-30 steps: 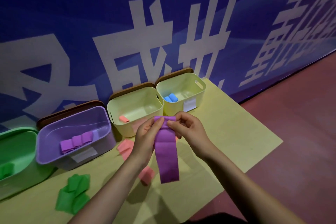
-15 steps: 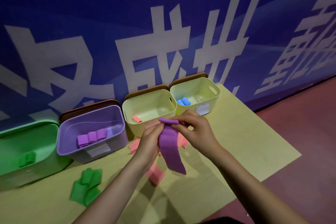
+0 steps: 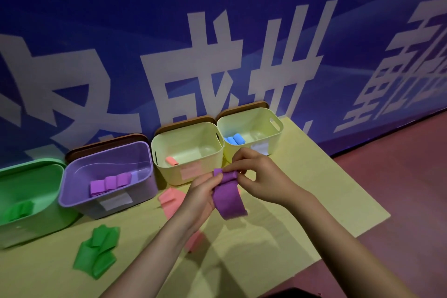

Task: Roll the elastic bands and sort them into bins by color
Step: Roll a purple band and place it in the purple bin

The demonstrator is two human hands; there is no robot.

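Note:
Both hands hold a purple elastic band (image 3: 229,197) above the yellow table (image 3: 302,201). Its top is rolled into a small coil between the fingertips of my left hand (image 3: 202,197) and my right hand (image 3: 260,176); a short tail hangs below. Along the wall stand a green bin (image 3: 36,201), a purple bin (image 3: 106,203) with three purple rolls (image 3: 110,182), a pale yellow bin (image 3: 186,152) with one pink roll (image 3: 172,161), and another pale yellow bin (image 3: 251,126) with blue rolls (image 3: 234,140).
Loose green bands (image 3: 98,250) lie on the table at the left. Loose pink bands (image 3: 170,201) lie partly under my left forearm. A green roll (image 3: 20,210) sits in the green bin. A blue wall with white lettering (image 3: 217,55) backs the bins; red floor (image 3: 411,189) lies to the right.
The purple band's hanging tail has grown shorter as the coil at its top has grown. The view has shifted, so the bins sit further right in frame.

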